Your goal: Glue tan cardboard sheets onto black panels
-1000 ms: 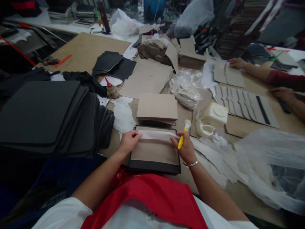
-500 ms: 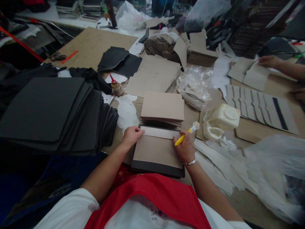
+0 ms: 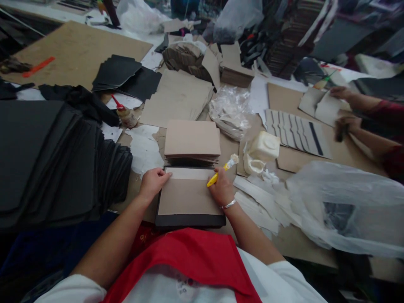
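In front of me a tan board (image 3: 186, 198) lies on a larger black sheet (image 3: 189, 221), whose dark border shows most at the near side. Along the board's far edge runs a pale strip (image 3: 189, 173). My left hand (image 3: 154, 183) pinches the strip's left end between thumb and finger. A yellow-handled paintbrush (image 3: 217, 176) with glue-coloured bristles is gripped in my right hand (image 3: 222, 189), bristles pointing away to the right. The fingers of that hand also rest at the strip's right end. Just beyond stands a stack of tan boards (image 3: 192, 139).
Black sheets (image 3: 38, 147) are piled at left. A red-tipped glue bottle (image 3: 126, 115) stands behind torn white paper (image 3: 145, 147). To the right are a cut-open plastic jug (image 3: 261, 151), paper strips (image 3: 259, 202) and a plastic bag (image 3: 356, 206). A co-worker's hands (image 3: 347, 122) handle pale pieces farther right.
My view has swung right, so everything sits farther left. The strip's right end, slanting before, now lies straighter along the board's far edge. More of the co-worker's arms shows.
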A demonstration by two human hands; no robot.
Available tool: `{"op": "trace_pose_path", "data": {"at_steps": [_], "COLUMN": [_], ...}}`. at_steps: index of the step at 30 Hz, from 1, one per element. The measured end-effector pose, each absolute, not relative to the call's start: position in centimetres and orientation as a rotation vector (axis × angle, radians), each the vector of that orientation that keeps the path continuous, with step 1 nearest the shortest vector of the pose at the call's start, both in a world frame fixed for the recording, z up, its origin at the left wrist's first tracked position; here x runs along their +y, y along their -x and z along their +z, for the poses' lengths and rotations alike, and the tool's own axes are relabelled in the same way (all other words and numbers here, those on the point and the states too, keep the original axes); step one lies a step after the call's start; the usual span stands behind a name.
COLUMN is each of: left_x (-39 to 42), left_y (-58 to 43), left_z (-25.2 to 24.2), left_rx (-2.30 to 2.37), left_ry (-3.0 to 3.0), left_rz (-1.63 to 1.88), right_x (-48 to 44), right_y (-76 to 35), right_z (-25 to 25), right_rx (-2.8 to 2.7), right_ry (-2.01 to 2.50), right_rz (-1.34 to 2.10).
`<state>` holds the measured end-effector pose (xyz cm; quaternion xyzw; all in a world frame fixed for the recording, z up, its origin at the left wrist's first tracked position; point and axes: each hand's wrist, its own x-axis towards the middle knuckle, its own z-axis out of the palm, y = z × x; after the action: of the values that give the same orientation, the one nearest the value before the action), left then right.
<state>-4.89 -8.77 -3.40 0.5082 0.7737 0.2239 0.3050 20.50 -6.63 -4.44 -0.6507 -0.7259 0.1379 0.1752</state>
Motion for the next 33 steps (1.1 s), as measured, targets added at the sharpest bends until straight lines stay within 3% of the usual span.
{"op": "trace_pose_path", "data": {"at_steps": [25, 30, 33], "left_x": [-9.4, -9.9, -9.9], "left_y": [4.3, 3.1, 0.8], "left_z": [-3.0, -2.1, -2.5], "left_rx": [2.156, 2.314, 2.007], "left_ry": [-1.539, -1.974, -2.301], "left_rz": [0.430, 0.600, 0.647], "right_x": [-6.6, -6.3, -7.1], "right_y": [-20.6, -21.8, -21.7], "right_z": [-4.7, -4.1, -4.1], "right_rx": [-2.050, -2.003, -2.100], "right_ry": [1.782, 1.875, 1.680], "right_rz": [0.370, 0.222, 0.203]}}
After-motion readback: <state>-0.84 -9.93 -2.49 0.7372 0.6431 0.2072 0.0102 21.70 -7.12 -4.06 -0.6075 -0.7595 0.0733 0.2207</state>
